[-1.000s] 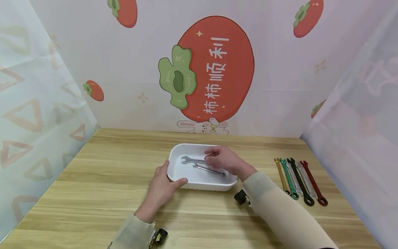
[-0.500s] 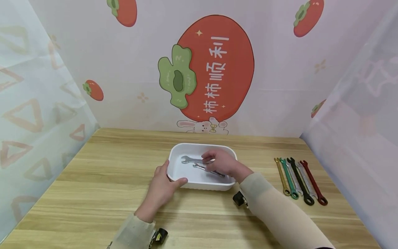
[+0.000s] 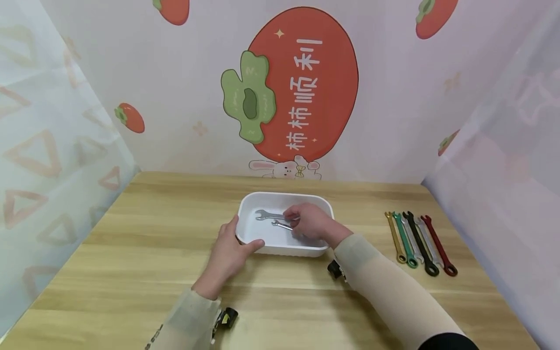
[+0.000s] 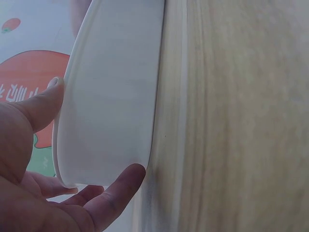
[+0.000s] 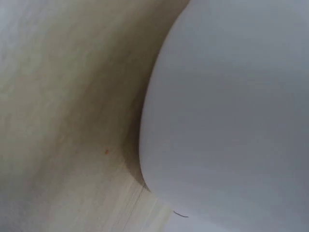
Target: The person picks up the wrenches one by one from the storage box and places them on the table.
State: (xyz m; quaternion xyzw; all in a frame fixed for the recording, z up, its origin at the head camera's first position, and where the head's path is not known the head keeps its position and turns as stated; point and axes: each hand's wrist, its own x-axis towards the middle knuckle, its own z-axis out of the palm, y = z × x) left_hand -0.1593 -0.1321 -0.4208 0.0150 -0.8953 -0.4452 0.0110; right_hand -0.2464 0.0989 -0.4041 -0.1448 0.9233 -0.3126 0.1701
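A white plastic tray (image 3: 267,238) sits mid-table in the head view. My left hand (image 3: 227,253) grips its left end, the thumb along the near side. In the left wrist view, that hand (image 4: 53,169) has its thumb at the rim and fingers against the end wall of the tray (image 4: 108,96). Two silver wrenches lie inside: a longer wrench (image 3: 268,215) behind and a smaller wrench (image 3: 282,225) in front. Over their right ends is my right hand (image 3: 311,222), fingers bent down at them. It hides whether they pinch either one. Only the tray's outer wall (image 5: 222,121) shows in the right wrist view.
To the right, several combination wrenches lie side by side on the wooden table (image 3: 153,233), among them a gold wrench (image 3: 395,238), a green wrench (image 3: 405,240), a black wrench (image 3: 421,244) and a red wrench (image 3: 439,246). A printed backdrop (image 3: 380,150) stands behind the table.
My right hand has lowered and shifted slightly left over the wrenches, covering more of the smaller one. My left hand keeps its hold on the tray. The head view has tilted slightly down.
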